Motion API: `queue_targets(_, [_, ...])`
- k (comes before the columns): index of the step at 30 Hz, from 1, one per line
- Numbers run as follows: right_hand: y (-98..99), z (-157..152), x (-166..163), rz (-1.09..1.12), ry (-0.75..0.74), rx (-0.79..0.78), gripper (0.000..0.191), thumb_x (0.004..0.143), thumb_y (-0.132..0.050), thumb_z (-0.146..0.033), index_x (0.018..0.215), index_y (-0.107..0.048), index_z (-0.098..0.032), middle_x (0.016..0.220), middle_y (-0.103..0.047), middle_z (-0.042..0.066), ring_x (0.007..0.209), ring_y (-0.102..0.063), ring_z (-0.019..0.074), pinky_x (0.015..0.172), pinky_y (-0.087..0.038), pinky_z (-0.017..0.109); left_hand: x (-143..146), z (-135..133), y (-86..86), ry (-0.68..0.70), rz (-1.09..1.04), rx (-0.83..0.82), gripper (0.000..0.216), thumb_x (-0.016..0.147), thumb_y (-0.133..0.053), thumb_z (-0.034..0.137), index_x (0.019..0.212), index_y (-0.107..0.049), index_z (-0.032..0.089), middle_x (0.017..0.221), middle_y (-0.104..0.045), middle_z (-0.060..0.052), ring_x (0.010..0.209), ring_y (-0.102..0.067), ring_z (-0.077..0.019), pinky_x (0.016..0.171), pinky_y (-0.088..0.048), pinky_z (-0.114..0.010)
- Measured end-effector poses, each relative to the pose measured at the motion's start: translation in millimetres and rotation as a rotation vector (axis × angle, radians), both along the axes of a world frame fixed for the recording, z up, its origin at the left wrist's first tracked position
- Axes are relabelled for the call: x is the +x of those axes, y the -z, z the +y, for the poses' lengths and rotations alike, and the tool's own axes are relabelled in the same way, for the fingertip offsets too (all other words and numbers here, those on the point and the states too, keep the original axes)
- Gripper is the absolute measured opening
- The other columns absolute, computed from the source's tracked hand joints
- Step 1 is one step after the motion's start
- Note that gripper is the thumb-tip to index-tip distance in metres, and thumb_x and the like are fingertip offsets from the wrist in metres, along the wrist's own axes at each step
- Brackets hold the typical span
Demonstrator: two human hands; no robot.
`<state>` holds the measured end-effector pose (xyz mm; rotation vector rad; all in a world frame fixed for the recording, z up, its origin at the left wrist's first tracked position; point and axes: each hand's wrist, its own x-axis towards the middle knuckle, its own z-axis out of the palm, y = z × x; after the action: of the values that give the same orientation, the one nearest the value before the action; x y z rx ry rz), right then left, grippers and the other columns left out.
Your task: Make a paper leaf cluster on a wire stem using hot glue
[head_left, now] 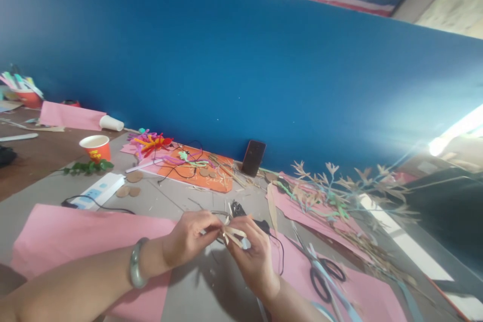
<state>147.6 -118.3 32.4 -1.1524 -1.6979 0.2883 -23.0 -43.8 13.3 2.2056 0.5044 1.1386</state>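
Note:
My left hand [196, 236], with a jade-coloured bangle [138, 263] on its wrist, pinches the base of a small bunch of pale dry leaf-like strips [233, 234]. From the other side my right hand [254, 254] closes its fingers round the same strips, which fan out between the two hands. A thin ring-like loop shows just behind the fingertips. Close beyond the right hand lies a black tool with a cord [238, 209], partly covered by that hand; I cannot make out its kind.
Scissors [320, 276] lie on pink paper [373, 292] at right. Dried sprigs [335, 186] spread behind them. A phone [253, 157] leans on the blue partition [241, 60]. Left stand a paper cup [98, 150] and a power strip [100, 190]; colourful pipe cleaners [151, 143] lie behind.

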Motion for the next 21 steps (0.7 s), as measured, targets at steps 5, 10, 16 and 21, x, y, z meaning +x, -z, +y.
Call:
queue_targets(5, [-1.7, 0.4, -0.6, 0.000, -0.002, 0.010, 0.008, 0.084, -0.063, -0.014, 0.084, -0.066, -0.021, 0.078, -0.064, 0.003, 0.072, -0.060, 0.0163, 0.066, -0.047, 0.027, -0.2, 1.4, 0.4, 0.024, 0.001, 0.022, 0.013, 0.089, -0.058, 0.019, 0.096, -0.069, 0.018, 0.079, -0.068, -0.003, 0.071, -0.063, -0.0108, 0.068, -0.047, -0.019])
queue_targets(10, [-2.5, 1.4, -0.4, 0.007, -0.006, 0.005, 0.008, 0.084, -0.063, -0.013, 0.084, -0.066, -0.021, 0.079, -0.065, 0.003, 0.073, -0.062, 0.0163, 0.067, -0.047, 0.027, -1.4, 1.8, 0.0, 0.070, 0.002, 0.041, 0.016, 0.089, -0.058, 0.017, 0.101, -0.069, 0.018, 0.082, -0.069, -0.003, 0.073, -0.064, -0.0109, 0.071, -0.048, -0.019])
queue_targets(16, [-3.6, 0.0, 1.0, -0.034, 0.020, 0.013, 0.008, 0.084, -0.063, -0.014, 0.084, -0.066, -0.021, 0.080, -0.066, 0.002, 0.070, -0.062, 0.0153, 0.066, -0.048, 0.026, -0.5, 4.4, -4.9, 0.136, -0.017, -0.004, 0.018, 0.088, -0.058, 0.016, 0.102, -0.070, 0.018, 0.088, -0.072, -0.005, 0.080, -0.065, -0.0125, 0.076, -0.049, -0.020])
queue_targets(21, [-6.2, -0.3, 1.4, -0.056, 0.014, 0.029, 0.007, 0.084, -0.062, -0.016, 0.085, -0.067, -0.021, 0.079, -0.067, 0.003, 0.071, -0.063, 0.0160, 0.067, -0.049, 0.027, 3.1, 7.4, -3.8, 0.147, -0.052, -0.150, 0.014, 0.086, -0.062, 0.020, 0.093, -0.073, 0.017, 0.082, -0.073, -0.006, 0.074, -0.065, -0.0136, 0.070, -0.050, -0.021])
